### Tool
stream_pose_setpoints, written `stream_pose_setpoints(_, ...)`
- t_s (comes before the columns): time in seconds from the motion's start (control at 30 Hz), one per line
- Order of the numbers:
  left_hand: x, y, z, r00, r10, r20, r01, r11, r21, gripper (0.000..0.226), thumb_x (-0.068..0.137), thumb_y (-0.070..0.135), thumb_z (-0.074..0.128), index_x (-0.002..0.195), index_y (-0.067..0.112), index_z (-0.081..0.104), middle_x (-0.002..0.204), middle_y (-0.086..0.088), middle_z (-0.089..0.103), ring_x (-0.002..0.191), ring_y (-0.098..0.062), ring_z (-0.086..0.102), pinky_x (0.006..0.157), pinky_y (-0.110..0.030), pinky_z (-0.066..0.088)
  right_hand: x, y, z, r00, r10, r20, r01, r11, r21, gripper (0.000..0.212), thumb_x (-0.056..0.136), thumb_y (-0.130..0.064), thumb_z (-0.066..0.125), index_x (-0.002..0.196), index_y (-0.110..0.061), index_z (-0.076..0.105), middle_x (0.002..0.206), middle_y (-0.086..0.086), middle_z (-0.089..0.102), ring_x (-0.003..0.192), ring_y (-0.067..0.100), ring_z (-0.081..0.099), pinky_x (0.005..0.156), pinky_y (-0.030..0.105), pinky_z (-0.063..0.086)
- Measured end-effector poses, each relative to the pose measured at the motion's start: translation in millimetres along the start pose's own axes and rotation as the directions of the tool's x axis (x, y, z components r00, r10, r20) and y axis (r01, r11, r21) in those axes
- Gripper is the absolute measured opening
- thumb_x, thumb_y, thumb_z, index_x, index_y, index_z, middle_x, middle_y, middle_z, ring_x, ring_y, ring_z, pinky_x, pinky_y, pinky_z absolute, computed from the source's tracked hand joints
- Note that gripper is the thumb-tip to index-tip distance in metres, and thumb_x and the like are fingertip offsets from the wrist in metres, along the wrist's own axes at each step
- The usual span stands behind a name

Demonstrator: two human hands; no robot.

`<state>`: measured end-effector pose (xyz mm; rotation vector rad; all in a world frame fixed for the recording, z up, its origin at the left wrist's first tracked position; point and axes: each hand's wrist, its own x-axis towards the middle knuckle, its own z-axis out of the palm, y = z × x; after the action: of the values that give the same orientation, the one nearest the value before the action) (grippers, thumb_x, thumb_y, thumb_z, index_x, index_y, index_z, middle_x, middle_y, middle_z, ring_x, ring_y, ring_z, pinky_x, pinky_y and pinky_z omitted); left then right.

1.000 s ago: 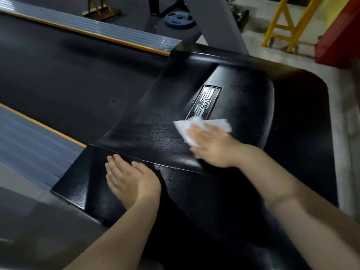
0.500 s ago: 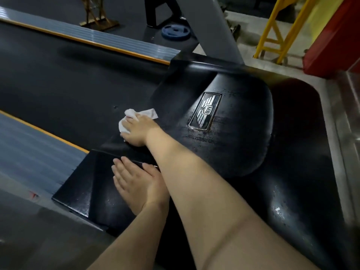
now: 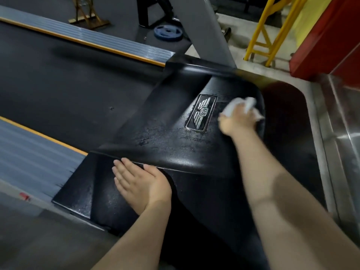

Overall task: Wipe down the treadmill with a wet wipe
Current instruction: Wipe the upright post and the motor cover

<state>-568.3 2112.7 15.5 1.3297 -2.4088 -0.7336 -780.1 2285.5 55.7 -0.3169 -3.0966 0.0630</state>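
Note:
The treadmill's glossy black motor cover [image 3: 159,141] fills the middle of the view, with a silver winged emblem [image 3: 201,114] on its raised hump. My right hand [image 3: 236,121] is on the hump just right of the emblem, blurred, gripping a crumpled white wet wipe [image 3: 243,106] against the surface. My left hand [image 3: 139,182] rests flat, fingers straight, on the lower near edge of the cover. The dark running belt [image 3: 68,94] stretches away to the left between ribbed grey side rails [image 3: 29,158] with orange trim.
A grey upright post [image 3: 206,32] rises from the cover's far side. Behind stand a yellow metal frame [image 3: 272,30], a red panel [image 3: 327,36] and a blue weight plate [image 3: 168,33] on the floor. A shiny metal ledge [image 3: 344,123] runs along the right.
My right hand has swept the wipe from the cover's left slope near the belt across to the right side of the emblem. My left hand has stayed in place.

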Motion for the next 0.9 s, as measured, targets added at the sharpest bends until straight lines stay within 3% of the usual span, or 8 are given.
stream_pose_setpoints(0.1, 1, 1, -2, 1.0, -0.001, 0.004, 0.001, 1.0, -0.011, 0.065, 0.096, 0.028, 0.024, 0.155, 0.001, 0.019, 0.164, -0.015, 0.015, 0.152, -0.027, 0.012, 0.124, -0.039, 0.004, -17, -97, 23, 0.949, -0.311, 0.053, 0.308, 0.95, 0.061, 0.063, 0.094, -0.043, 0.044, 0.142, -0.004, 0.037, 0.146, 0.015, 0.034, 0.137, 0.037, 0.03, 0.113, 0.042, 0.025)
stream_pose_setpoints(0.17, 1, 2, -3, 1.0, -0.012, 0.024, 0.012, 1.0, -0.001, 0.063, 0.099, 0.027, 0.026, 0.156, 0.003, 0.016, 0.165, -0.013, 0.011, 0.153, -0.024, 0.008, 0.124, -0.037, 0.001, -24, -158, 33, 0.876, -0.482, 0.033, 0.479, 0.875, 0.067, 0.058, 0.091, -0.046, 0.049, 0.134, -0.007, 0.049, 0.14, 0.013, 0.037, 0.132, 0.034, 0.039, 0.106, 0.042, 0.034)
stream_pose_setpoints(0.3, 5, -5, 6, 0.999, 0.034, -0.038, -0.033, 0.999, 0.029, 0.072, 0.09, 0.035, 0.018, 0.151, 0.0, 0.03, 0.16, -0.019, 0.026, 0.149, -0.032, 0.024, 0.121, -0.044, 0.017, -56, -250, 53, 0.559, -0.815, 0.153, 0.819, 0.572, 0.05, 0.041, 0.096, -0.037, 0.04, 0.121, -0.01, 0.059, 0.132, 0.01, 0.041, 0.116, 0.037, 0.052, 0.089, 0.046, 0.042)
stream_pose_setpoints(0.37, 7, -7, 8, 0.996, 0.074, -0.049, -0.072, 0.996, 0.043, 0.076, 0.088, 0.037, 0.012, 0.151, -0.001, 0.031, 0.159, -0.02, 0.028, 0.148, -0.034, 0.027, 0.12, -0.046, 0.02, -66, -268, 63, 0.48, -0.838, 0.259, 0.861, 0.506, 0.041, 0.041, 0.099, -0.037, 0.033, 0.122, -0.013, 0.057, 0.131, 0.008, 0.042, 0.118, 0.037, 0.05, 0.087, 0.046, 0.039)
stream_pose_setpoints(0.43, 6, -6, 8, 0.999, 0.035, -0.024, -0.034, 0.999, 0.036, 0.077, 0.088, 0.039, 0.011, 0.154, 0.003, 0.025, 0.163, -0.015, 0.02, 0.151, -0.027, 0.017, 0.122, -0.04, 0.01, -57, -258, 61, 0.52, -0.82, 0.238, 0.834, 0.548, 0.069, 0.038, 0.097, -0.038, 0.037, 0.12, -0.016, 0.058, 0.132, 0.008, 0.041, 0.118, 0.038, 0.05, 0.083, 0.045, 0.039)
stream_pose_setpoints(0.6, 3, -1, 4, 1.0, -0.001, -0.024, 0.001, 1.0, 0.03, 0.071, 0.092, 0.036, 0.016, 0.155, 0.005, 0.022, 0.165, -0.011, 0.016, 0.152, -0.023, 0.011, 0.123, -0.036, 0.003, 17, -126, 38, 0.813, -0.579, 0.06, 0.573, 0.814, 0.091, 0.046, 0.087, -0.042, 0.044, 0.123, -0.014, 0.047, 0.13, 0.013, 0.042, 0.114, 0.039, 0.051, 0.096, 0.043, 0.042)
stream_pose_setpoints(0.73, 4, -1, 2, 1.0, -0.017, 0.014, 0.017, 1.0, 0.004, 0.061, 0.101, 0.027, 0.032, 0.156, 0.006, 0.017, 0.166, -0.01, 0.01, 0.153, -0.021, 0.006, 0.123, -0.035, -0.001, 35, -23, 19, 0.902, -0.412, 0.129, 0.404, 0.911, 0.086, 0.064, 0.096, -0.042, 0.021, 0.152, -0.011, 0.02, 0.158, 0.01, 0.023, 0.142, 0.035, 0.025, 0.118, 0.043, 0.02)
stream_pose_setpoints(0.9, 4, 2, 0, 1.0, -0.025, 0.017, 0.025, 1.0, -0.005, 0.06, 0.102, 0.026, 0.034, 0.156, 0.006, 0.017, 0.166, -0.01, 0.01, 0.153, -0.021, 0.005, 0.123, -0.035, -0.001, -11, 83, 2, 0.964, -0.263, 0.024, 0.262, 0.964, 0.045, 0.053, 0.1, -0.032, 0.027, 0.147, -0.006, 0.029, 0.156, 0.011, 0.026, 0.14, 0.036, 0.024, 0.115, 0.046, 0.025)
